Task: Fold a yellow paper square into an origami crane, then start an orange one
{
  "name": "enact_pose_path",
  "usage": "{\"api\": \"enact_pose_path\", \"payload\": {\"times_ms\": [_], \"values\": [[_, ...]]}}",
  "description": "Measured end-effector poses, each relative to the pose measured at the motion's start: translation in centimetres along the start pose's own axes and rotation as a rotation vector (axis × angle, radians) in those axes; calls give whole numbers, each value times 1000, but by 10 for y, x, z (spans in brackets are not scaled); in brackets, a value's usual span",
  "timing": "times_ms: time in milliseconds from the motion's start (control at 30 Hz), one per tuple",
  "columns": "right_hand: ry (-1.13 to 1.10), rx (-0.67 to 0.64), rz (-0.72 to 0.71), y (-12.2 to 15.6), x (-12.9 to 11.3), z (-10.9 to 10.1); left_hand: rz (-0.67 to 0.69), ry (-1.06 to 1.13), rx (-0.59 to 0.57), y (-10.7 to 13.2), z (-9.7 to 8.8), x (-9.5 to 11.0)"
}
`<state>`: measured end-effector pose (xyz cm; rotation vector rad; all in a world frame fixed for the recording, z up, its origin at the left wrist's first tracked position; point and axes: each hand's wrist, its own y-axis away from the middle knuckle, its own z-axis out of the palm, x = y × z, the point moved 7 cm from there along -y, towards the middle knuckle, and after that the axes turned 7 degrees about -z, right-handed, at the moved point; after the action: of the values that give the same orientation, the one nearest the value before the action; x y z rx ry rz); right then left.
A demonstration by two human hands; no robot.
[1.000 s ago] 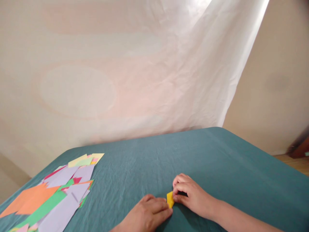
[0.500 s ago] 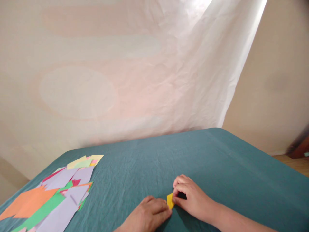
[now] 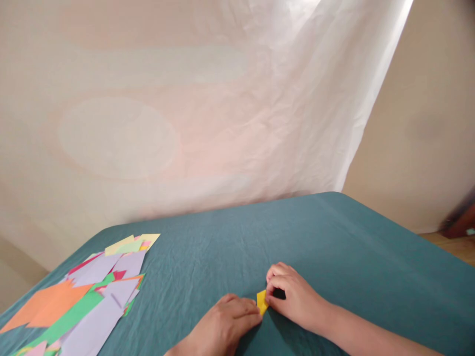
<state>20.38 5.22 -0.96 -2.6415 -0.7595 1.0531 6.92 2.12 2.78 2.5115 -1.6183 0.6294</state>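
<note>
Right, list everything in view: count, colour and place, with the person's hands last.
Yellow paper: 1 small piece, yellow, on the near part of the cloth between the hands.
Paper pile: 1, too overlapped to count the sheets; lilac, orange, green, red, pink, pale yellow; left side of the cloth.
Cloth: 1, teal, spread under the paper.
Sheet: 1, pinkish white, hanging behind the cloth.
Wall: beige, at right.
Floor: brown strip, far right.
Blurred thing: 1, reddish brown, right edge; cannot tell what.
Left hand: 1, bare, fingertips at the yellow paper's near end.
Right hand: 1, bare, thumb and finger pinching its right side.
</note>
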Motion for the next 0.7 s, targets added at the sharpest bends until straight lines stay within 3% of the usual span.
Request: {"api": "enact_pose_path", "payload": {"times_ms": [200, 367, 700], "values": [[8, 4, -6, 1, -1, -1, -97, -7, -51, 0, 4, -5], [21, 3, -10, 1, -1, 0, -96, -61, -108, 0, 8, -4], [24, -6, 9, 2, -1, -1, -37, -80, -81, -1, 3, -1]]}}
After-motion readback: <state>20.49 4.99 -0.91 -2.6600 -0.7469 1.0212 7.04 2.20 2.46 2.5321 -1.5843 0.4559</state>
